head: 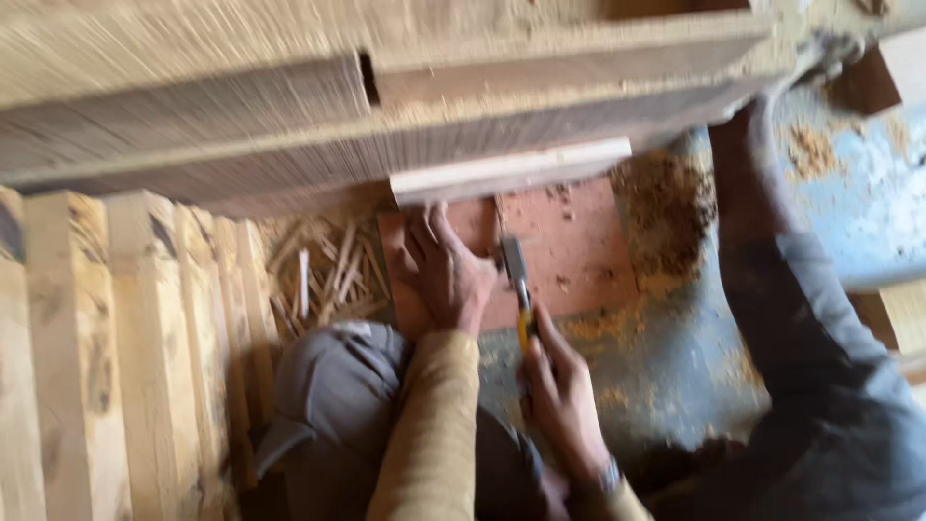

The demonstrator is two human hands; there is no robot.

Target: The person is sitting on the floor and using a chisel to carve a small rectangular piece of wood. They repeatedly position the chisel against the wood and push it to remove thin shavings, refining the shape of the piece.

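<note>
— Grip first: your right hand (559,391) is clenched around the yellow-handled chisel (518,285), fingers wrapped low on the handle. Your left hand (446,270) grasps nothing; it lies flat and spread on the reddish board (579,241), pressing it down.

— And where does the chisel sit from your two hands?

— Its long axis runs almost straight away from you. The handle is in your right fist and the metal blade points up toward the pale wooden strip (511,172) that lies across the far edge of the board. The blade is just beside your left hand, on its right side, near enough that the thumb looks to be almost touching the steel. So your left hand is nearer the cutting end, your right nearer the butt.

— What else is around you?

— Another person's arm in a dark sleeve (820,357) reaches in from your right, with the hand up by the long timber beams (289,116) overhead in the view. Sawdust (666,207) lies on the floor right of the board, thin offcuts (328,265) are scattered left of it, and squared pale billets (125,338) stand stacked at far left. The picture is blurred, so the exact blade tip is hard to place.
</note>
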